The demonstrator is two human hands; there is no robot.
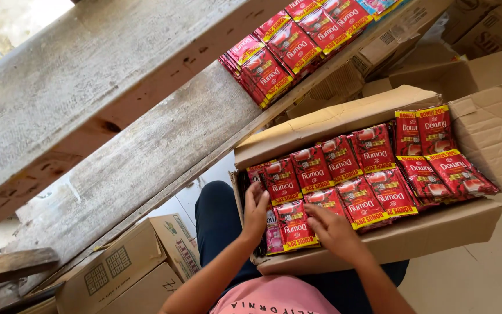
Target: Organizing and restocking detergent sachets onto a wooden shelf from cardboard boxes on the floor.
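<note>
The red sachets (293, 228) you are handling lie at the near left end of the open carton (413, 235) on your lap, a small stack with a yellow band along its lower edge. Your left hand (255, 212) cups the stack's left side, fingers curled over its top edge and thumb side against the carton's inner wall, so it has a loose hold on the stack rather than a tight one. Your right hand (333, 229) lies flat on the stack's right side, fingers spread and pointing up-left, pressing on the packets without closing round any.

The rest of the carton is filled with more red sachets (373, 174) in overlapping rows, running to the far right end, where a few stand the other way up. The carton's flaps (326, 122) are folded outward.

Beyond it, a weathered wooden shelf (164, 145) runs slantwise across the view, with a further row of sachets (291, 46) stacked on it. Below the shelf, at your left, sit closed brown boxes (129, 267). More cardboard (483, 75) is piled behind the carton at the right.
</note>
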